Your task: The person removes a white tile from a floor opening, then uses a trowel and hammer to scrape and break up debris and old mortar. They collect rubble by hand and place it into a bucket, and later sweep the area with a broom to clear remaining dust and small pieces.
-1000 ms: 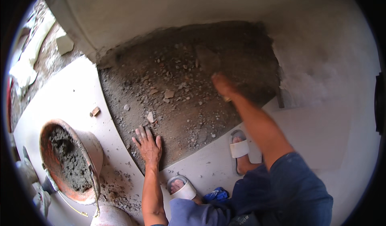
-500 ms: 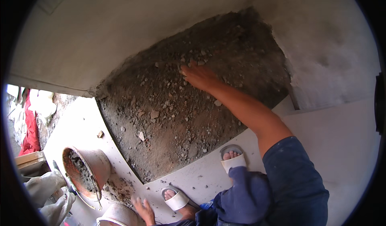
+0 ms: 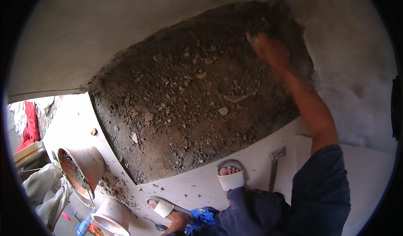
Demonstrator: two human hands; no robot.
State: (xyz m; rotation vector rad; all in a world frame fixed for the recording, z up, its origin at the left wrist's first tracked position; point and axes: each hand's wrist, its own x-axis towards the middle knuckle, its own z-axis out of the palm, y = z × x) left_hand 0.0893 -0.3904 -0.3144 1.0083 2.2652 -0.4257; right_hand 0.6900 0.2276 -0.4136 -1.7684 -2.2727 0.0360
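My right hand point(image 3: 272, 53) reaches to the far right corner of a patch of dark, rubble-strewn earth point(image 3: 180, 122). Motion blurs it, but the fingers look curled, with a pale thing at their tips that I cannot make out. Stones lie across the soil, among them a rounded pale stone point(image 3: 223, 110) and a long flat shard point(image 3: 236, 98). A hammer-like tool point(image 3: 273, 169) rests on the white flooring below my right forearm. My left hand is outside the picture.
A bucket with grey-brown residue point(image 3: 79, 173) lies tilted at the left, near a smaller white bucket point(image 3: 111, 217). Pale walls point(image 3: 352, 59) enclose the earth patch. My sandalled feet stand on white flooring point(image 3: 184, 192) along its near edge. Pale sacks point(image 3: 44, 181) sit at far left.
My right hand has moved right and farther away, from the middle of the rubble to the corner. My left hand has left the picture. The hammer-like tool has come into sight.
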